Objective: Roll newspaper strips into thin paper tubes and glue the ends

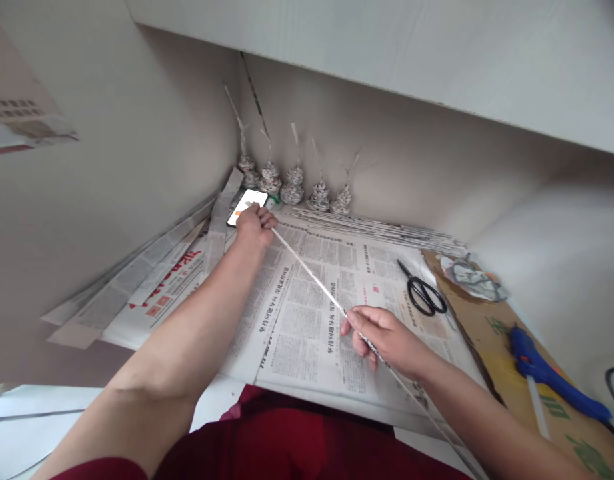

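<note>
Paper strand [310,271] slants straight between our hands above the newspaper [297,333]: our left hand [255,223], farther off by the phone [257,196], grips its far end; our right hand [381,333], nearer us, pinches it lower, the tail trailing rightward.

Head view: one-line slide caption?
Left hand and right hand hold a paper strand over newspaper; scissors lie at right, five woven figures stand behind.
</note>
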### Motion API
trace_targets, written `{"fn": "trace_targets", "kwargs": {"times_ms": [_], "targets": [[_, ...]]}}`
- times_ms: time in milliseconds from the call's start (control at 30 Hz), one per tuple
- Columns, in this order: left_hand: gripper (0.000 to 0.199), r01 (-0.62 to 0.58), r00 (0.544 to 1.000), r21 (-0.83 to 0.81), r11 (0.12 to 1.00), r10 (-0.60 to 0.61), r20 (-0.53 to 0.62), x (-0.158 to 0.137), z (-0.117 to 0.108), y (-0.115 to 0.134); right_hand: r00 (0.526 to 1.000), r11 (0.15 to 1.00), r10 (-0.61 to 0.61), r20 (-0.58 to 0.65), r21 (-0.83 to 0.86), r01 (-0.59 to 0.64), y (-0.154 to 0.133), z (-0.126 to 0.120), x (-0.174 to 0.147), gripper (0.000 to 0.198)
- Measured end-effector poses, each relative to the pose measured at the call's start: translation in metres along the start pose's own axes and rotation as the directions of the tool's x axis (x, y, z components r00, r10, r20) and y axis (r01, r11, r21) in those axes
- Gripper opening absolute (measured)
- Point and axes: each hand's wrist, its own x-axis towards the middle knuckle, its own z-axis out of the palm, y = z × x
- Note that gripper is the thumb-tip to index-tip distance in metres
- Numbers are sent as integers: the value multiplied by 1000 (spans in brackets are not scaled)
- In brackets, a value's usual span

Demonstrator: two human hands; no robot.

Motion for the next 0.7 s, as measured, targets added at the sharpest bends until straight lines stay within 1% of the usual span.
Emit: {"fn": "trace_targets", "kwargs": {"times_ms": [167,267,400,467,533,567,600,633,667,700], "targets": [[33,32,999,-14,999,-31,31,-1,1,-1,998,985,-7,61,170,-4,12,5,-1,39],[32,34,999,-2,999,-34,15,-3,2,-5,998,984,12,63,174,-23,16,8,-3,41],[32,36,999,17,999,-35,-34,-5,2,-12,1000,999,-10,8,34,9,10,13,-3,43],[31,43,998,21,999,-42,-40,-6,2,-15,995,992,-77,-64,-107,70,5,18,-1,38],[31,51,998,23,998,-50,-38,-7,3,-17,973,959,-177,-148,-250,136,3,23,2,31],[31,56,998,22,998,-55,-34,-7,3,-18,963,949,-207,-171,-276,154,2,25,4,30],[31,61,998,20,998,-61,-27,-7,3,-18,965,957,-198,-170,-246,153,3,27,6,30],[31,68,998,18,998,-68,-18,-8,3,-18,978,980,-151,-140,-154,129,4,28,7,32],[31,75,997,14,997,-75,-7,-8,4,-17,993,996,-86,-80,-11,85,5,29,9,33],[32,83,997,10,997,-83,5,-8,4,-16,1000,988,-26,12,155,24,6,28,10,34]]}}
